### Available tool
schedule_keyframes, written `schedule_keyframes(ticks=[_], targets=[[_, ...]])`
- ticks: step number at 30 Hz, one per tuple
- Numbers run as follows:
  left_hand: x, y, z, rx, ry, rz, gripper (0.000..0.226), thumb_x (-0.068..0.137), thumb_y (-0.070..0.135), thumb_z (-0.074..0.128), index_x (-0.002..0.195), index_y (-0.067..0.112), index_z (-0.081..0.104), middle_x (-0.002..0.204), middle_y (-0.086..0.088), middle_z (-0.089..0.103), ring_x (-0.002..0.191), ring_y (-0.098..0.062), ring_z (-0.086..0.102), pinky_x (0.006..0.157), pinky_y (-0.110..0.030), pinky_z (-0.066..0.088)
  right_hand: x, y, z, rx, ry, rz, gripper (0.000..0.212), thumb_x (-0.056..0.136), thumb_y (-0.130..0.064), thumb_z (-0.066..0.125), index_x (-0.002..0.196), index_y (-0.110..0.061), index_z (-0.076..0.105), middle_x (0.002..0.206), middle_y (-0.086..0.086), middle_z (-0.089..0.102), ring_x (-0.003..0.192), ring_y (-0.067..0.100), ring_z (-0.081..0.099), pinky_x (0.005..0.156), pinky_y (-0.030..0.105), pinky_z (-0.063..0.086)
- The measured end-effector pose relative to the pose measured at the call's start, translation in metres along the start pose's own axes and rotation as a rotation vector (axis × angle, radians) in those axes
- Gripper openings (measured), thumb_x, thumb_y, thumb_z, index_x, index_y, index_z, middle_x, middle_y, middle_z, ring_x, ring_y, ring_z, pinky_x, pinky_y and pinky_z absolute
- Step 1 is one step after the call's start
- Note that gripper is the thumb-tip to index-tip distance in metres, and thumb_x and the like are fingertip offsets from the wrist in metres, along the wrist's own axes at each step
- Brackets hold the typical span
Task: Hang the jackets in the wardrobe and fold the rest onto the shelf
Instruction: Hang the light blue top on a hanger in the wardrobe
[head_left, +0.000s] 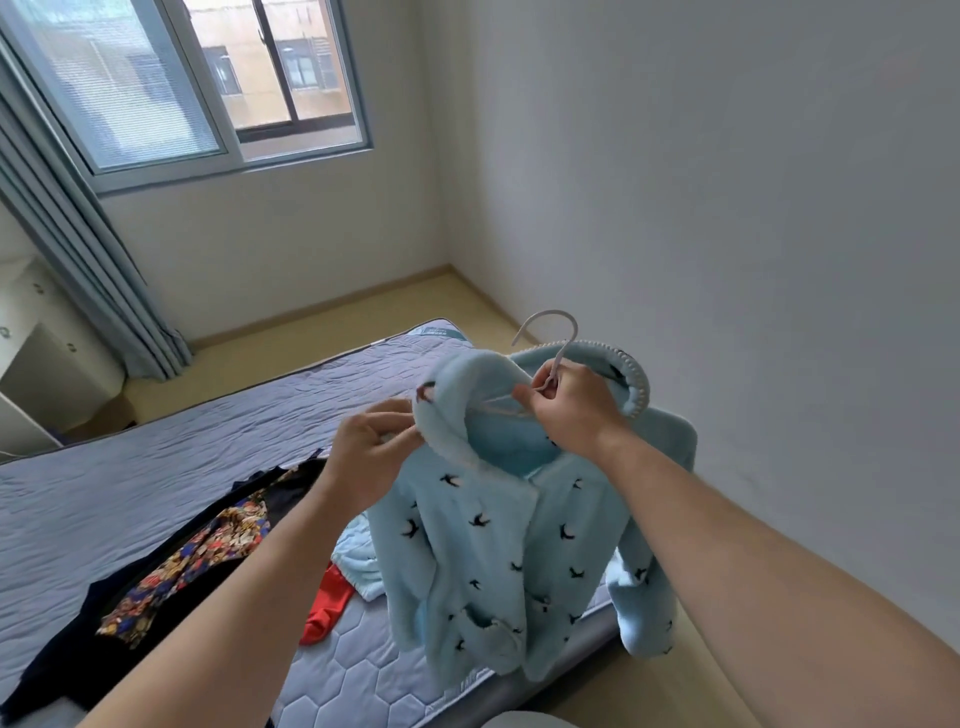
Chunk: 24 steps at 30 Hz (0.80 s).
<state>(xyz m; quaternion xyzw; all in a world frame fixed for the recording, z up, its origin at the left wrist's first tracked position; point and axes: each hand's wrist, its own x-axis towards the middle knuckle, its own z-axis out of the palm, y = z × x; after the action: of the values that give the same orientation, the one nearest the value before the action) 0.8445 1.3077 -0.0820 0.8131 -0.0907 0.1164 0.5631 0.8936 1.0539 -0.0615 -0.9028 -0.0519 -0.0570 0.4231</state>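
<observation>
Over the mattress (156, 467), the left hand (371, 457) pinches the floppy fleece jacket (498, 535) by its collar (light, I'd judge), while the right hand (566, 410) grips the hanger (567, 349) at its neck.

Light-blue fleece jacket (498, 561) with bird print, hanging on white hanger (558, 343)

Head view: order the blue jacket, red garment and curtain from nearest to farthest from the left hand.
1. blue jacket, collar pinched by the left hand
2. red garment, below on the mattress
3. curtain, far left by the window

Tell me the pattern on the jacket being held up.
The jacket is light blue with small dark birds; head view.
</observation>
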Motion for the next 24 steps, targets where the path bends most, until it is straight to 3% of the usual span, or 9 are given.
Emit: schedule_keyframes(ticks=[4,6,9,13,15,18,20,22,24], targets=[[0.014,-0.010,-0.015,0.232,0.099,-0.148,0.038,0.075,0.014,0.064,0.094,0.044,0.077,0.107,0.004,0.071,0.083,-0.009,0.066,0.067,-0.022,0.053,-0.002,0.000,0.007,0.054,0.082,-0.072,0.031,0.089,-0.040,0.074,0.083,-0.014,0.058,0.066,-0.009,0.057,0.066,0.015,0.055,0.073,0.035,0.049],[0.019,-0.016,-0.018,0.500,-0.052,-0.226,0.046,0.072,0.028,0.064,0.113,0.046,0.070,0.113,0.004,0.068,0.095,-0.014,0.063,0.081,-0.030,0.055,-0.001,-0.002,0.010,0.072,0.123,-0.091,0.029,0.089,-0.037,0.074,0.082,-0.014,0.058,0.064,-0.009,0.056,0.064,0.014,0.053,0.072,0.034,0.049],[0.025,-0.016,-0.012,0.725,-0.208,-0.106,0.057,0.069,0.044,0.065,0.125,0.037,0.064,0.114,0.008,0.068,0.109,-0.021,0.059,0.096,-0.041,0.047,0.001,-0.005,0.011,0.075,0.117,-0.121,0.028,0.089,-0.037,0.074,0.080,-0.016,0.057,0.062,-0.010,0.055,0.061,0.013,0.052,0.068,0.031,0.047],[0.044,-0.007,0.008,0.975,-0.288,0.148,0.033,0.072,0.038,0.068,0.102,0.029,0.062,0.103,0.006,0.067,0.103,-0.023,0.059,0.086,-0.035,0.042,0.003,-0.007,0.011,0.047,0.074,-0.149,0.029,0.089,-0.037,0.074,0.082,-0.013,0.059,0.061,-0.011,0.055,0.058,0.009,0.051,0.065,0.027,0.044],[0.049,-0.001,0.018,0.900,-0.312,0.066,0.013,0.077,0.023,0.066,0.085,0.028,0.057,0.087,0.003,0.065,0.089,-0.027,0.063,0.071,-0.033,0.044,0.003,-0.006,0.010,0.033,0.071,-0.138,0.029,0.089,-0.038,0.074,0.083,-0.013,0.059,0.063,-0.010,0.057,0.062,0.011,0.054,0.067,0.029,0.047],[0.054,-0.003,0.025,0.773,-0.206,-0.020,0.024,0.080,0.002,0.056,0.071,0.024,0.050,0.072,0.002,0.057,0.074,-0.030,0.061,0.058,-0.035,0.045,0.005,-0.001,0.003,0.034,0.022,-0.084,0.025,0.089,-0.035,0.074,0.088,-0.014,0.061,0.071,-0.008,0.061,0.070,0.011,0.058,0.072,0.028,0.048],[0.056,-0.003,0.027,0.772,-0.109,0.017,0.027,0.078,-0.003,0.054,0.066,0.021,0.048,0.066,0.000,0.053,0.066,-0.030,0.054,0.055,-0.032,0.035,0.004,0.003,-0.005,-0.001,0.018,-0.102,0.018,0.085,-0.021,0.074,0.099,-0.017,0.063,0.090,-0.001,0.064,0.089,0.017,0.060,0.085,0.029,0.047],[0.059,0.000,0.028,0.796,-0.067,0.046,0.025,0.075,-0.003,0.054,0.066,0.019,0.049,0.066,-0.006,0.058,0.062,-0.028,0.048,0.055,-0.030,0.031,0.003,0.011,-0.012,-0.157,0.171,-0.163,0.043,0.074,-0.008,0.068,0.116,-0.016,0.062,0.113,0.010,0.058,0.110,0.030,0.052,0.101,0.037,0.038],[0.061,0.003,0.028,0.780,-0.064,0.088,0.026,0.072,-0.003,0.057,0.066,0.021,0.049,0.066,-0.004,0.059,0.061,-0.027,0.047,0.055,-0.030,0.033,0.003,0.018,-0.018,-0.294,0.379,-0.094,0.062,0.070,-0.007,0.065,0.131,-0.014,0.055,0.128,0.015,0.049,0.120,0.037,0.043,0.105,0.044,0.034]])
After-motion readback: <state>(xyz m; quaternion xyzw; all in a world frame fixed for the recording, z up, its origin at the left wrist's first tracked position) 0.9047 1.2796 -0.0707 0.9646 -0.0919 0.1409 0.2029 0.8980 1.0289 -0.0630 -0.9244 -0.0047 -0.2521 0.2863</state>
